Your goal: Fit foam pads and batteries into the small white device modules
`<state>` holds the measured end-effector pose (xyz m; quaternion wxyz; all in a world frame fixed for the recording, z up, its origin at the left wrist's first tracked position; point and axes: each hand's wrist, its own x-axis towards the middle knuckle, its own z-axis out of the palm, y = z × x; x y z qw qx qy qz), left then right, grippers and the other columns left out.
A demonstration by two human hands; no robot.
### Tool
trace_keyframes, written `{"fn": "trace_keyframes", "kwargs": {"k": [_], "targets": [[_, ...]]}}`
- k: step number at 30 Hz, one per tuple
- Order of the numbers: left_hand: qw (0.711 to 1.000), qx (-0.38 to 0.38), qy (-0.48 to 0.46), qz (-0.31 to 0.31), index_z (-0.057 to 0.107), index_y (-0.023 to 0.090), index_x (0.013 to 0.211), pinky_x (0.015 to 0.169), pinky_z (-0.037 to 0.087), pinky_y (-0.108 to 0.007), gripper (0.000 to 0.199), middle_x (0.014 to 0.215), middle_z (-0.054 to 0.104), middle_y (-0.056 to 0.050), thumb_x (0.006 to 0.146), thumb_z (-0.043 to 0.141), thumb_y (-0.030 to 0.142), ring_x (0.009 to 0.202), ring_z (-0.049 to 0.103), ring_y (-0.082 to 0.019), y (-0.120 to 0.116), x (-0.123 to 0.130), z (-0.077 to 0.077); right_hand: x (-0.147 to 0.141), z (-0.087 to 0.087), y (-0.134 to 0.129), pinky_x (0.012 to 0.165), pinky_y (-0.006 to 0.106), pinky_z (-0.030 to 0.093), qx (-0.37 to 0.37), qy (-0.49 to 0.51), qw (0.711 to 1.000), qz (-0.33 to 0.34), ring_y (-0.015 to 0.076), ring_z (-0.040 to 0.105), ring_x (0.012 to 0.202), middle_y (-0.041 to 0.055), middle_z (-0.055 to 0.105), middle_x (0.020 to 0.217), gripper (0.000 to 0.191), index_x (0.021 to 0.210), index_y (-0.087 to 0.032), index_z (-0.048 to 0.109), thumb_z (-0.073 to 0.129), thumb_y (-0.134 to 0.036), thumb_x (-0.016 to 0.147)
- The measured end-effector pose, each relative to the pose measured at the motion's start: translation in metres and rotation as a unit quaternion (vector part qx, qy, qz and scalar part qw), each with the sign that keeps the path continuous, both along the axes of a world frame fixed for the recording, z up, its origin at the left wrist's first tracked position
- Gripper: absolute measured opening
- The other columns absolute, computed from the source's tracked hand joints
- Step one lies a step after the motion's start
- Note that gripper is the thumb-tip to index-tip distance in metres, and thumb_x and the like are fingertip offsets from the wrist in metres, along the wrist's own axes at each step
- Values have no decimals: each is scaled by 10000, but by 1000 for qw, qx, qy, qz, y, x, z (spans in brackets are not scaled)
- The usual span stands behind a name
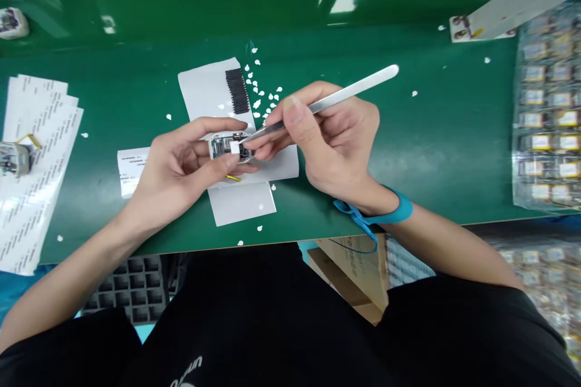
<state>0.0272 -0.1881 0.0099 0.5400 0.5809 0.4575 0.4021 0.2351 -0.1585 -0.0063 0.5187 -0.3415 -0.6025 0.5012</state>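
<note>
We are pinching a small white-cased electronic device (218, 146) between the thumb and fingers of our left hand (175, 175), holding it over the white sheets in front of us. Our right hand (333, 136) is gripping metal tweezers (351, 90) between thumb and fingers, their handle slanting up to the right and their tips pointing down into the open side of the device, right beside a small white square (235, 147) there. A blue wrist strap (399, 210) is circling our right wrist.

Beneath and around our hands, white sheets (200, 92) are lying on the green tabletop (431, 157). The upper sheet is carrying a row of black strips (236, 91) near its right edge, and small white pieces (256, 104) are lying scattered just beside it, with a few others spread farther out. A printed sheet (131, 170) is poking out to the left of our left hand.

At the far left, more printed sheets (49, 151) are lying in an overlapping stack, with another device (16, 159) resting on them. At the far right, a clear tray (547, 151) is holding rows of small units with white and yellow parts. A pale upright bracket (512, 3) is standing near that tray, toward the back.
</note>
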Motion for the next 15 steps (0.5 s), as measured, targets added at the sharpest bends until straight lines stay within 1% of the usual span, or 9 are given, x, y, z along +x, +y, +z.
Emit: {"fn": "trace_keyframes", "kwargs": {"k": [1,3,6,8,10,12,15], "targets": [[1000,-23,-15,-11,763,219,1270,759,745,-330,339,970,818,-37,937,824,225,840,834,-231,1,1,-1,0,1,0,562,273,690,1,16,1000,11,174,806,642,11,845,826,198,901,-220,710,682,-354,1043],[1000,-13,-24,-4,764,233,1291,844,742,-341,399,1049,825,-46,902,848,194,930,836,-244,0,3,-2,-1,2,-1,577,270,701,-10,6,1000,22,173,808,645,3,837,800,231,895,-211,720,690,-388,1040],[1000,4,-16,3,769,247,1290,869,738,-340,405,1080,830,-37,902,835,153,957,834,-234,-4,5,1,0,3,-5,595,288,707,-18,-65,998,7,189,819,697,19,835,846,240,946,-217,716,632,-405,1070],[1000,-4,-15,-5,766,250,1290,884,739,-358,395,1084,834,-35,912,830,155,968,835,-242,-6,7,3,0,3,-6,616,285,705,-3,-111,994,2,189,823,746,34,835,904,253,985,-220,702,564,-395,1104],[1000,-15,-19,-9,763,254,1289,889,742,-377,381,1083,835,-35,924,830,171,972,836,-253,-7,9,6,0,5,-7,601,271,691,24,-122,992,-4,178,817,743,43,829,951,269,966,-212,692,542,-380,1115],[1000,-15,-27,-6,762,258,1287,896,743,-385,375,1073,836,-30,928,826,169,974,837,-254,-7,10,7,0,6,-6,574,261,676,40,-116,992,-12,164,804,698,41,828,952,257,931,-212,689,564,-350,1107],[999,-1,-35,-6,760,249,1298,891,740,-351,395,1051,836,-21,925,812,131,964,835,-230,-8,12,6,2,8,-6,577,257,676,30,-152,988,-17,157,798,683,31,839,939,241,961,-236,695,545,-345,1115]]}}
